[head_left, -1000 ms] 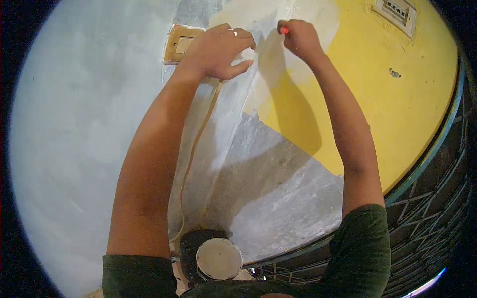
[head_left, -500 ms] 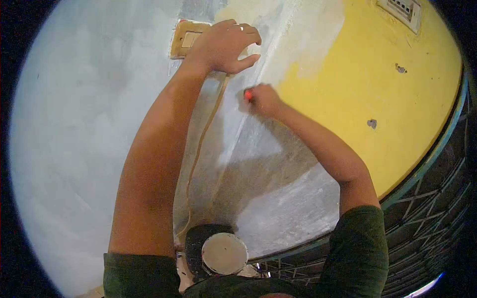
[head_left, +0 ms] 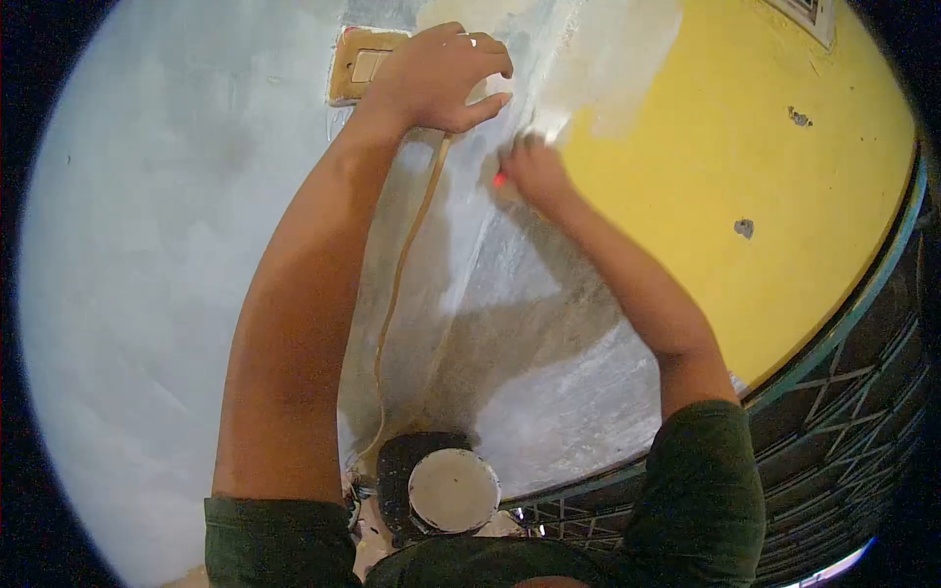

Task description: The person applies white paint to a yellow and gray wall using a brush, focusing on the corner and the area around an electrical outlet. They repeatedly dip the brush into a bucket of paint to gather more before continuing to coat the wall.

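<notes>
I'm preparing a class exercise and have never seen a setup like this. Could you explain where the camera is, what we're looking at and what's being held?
There is no machine here, just a person's two bare hands. Every picture comes from one camera worn on the head, looking forward and down. Ahead is a wall, pale grey-blue on the left and yellow on the right. The left hand, fingers curled, partly hides a switch plate; whether it grips anything is unclear. A thin cord runs down from below it. The right hand grips a red-ended tool, mostly hidden. Lower down is a round container.
</notes>
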`<move>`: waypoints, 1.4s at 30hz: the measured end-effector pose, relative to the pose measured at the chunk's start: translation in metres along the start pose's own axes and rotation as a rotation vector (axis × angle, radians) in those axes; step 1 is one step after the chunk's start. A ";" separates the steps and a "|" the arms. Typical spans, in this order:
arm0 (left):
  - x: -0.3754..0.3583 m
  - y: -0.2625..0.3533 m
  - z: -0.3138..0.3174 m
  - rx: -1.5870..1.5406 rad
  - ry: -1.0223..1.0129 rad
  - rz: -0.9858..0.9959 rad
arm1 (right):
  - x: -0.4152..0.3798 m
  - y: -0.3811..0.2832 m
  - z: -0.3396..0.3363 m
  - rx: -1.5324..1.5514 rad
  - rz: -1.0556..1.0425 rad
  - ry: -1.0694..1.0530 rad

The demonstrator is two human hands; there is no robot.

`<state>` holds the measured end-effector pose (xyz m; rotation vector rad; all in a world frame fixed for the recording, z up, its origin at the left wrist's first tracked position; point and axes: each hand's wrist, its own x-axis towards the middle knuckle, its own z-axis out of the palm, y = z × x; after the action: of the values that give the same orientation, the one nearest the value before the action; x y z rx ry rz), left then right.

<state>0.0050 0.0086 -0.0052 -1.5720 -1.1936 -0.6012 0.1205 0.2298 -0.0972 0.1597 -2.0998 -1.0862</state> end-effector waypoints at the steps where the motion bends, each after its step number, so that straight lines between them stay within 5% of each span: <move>1: 0.000 -0.001 -0.001 0.013 -0.017 0.045 | -0.010 -0.020 -0.001 0.119 0.020 -0.217; 4: -0.001 -0.002 0.001 0.051 -0.008 0.112 | -0.040 -0.071 0.012 0.109 0.025 -0.250; 6: -0.001 -0.001 0.000 0.080 0.013 0.138 | -0.041 -0.084 0.007 0.340 0.098 -0.458; 12: 0.000 -0.001 0.000 0.067 -0.040 0.087 | 0.007 -0.007 -0.011 0.424 0.524 -0.297; 17: 0.006 0.010 -0.010 0.054 -0.061 0.063 | 0.058 0.039 -0.070 0.220 0.452 -0.202; 19: 0.006 0.010 -0.010 0.032 -0.090 0.046 | 0.059 0.040 -0.070 0.069 0.284 0.005; 24: -0.001 0.021 -0.014 -0.029 -0.007 0.057 | -0.009 -0.026 0.005 0.059 0.216 -0.014; 26: -0.024 0.050 -0.014 -0.095 0.239 -0.019 | -0.035 -0.069 0.015 0.185 0.194 -0.172; 31: -0.088 0.156 -0.044 -0.494 0.000 -0.335 | -0.055 -0.093 0.026 0.732 0.341 -0.287; 35: -0.128 0.214 -0.035 -0.738 -0.162 -0.514 | -0.003 -0.018 0.018 0.505 0.744 -0.286; 36: -0.135 0.224 -0.032 -0.737 -0.157 -0.526 | 0.008 0.003 0.012 0.557 0.645 -0.121; 42: -0.156 0.260 -0.022 -0.890 -0.229 -0.659 | 0.058 0.043 -0.052 0.266 0.386 0.005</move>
<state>0.1845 -0.0674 -0.2377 -1.9800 -1.7730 -1.5761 0.1240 0.1982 -0.0141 -0.1137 -2.1485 -0.5773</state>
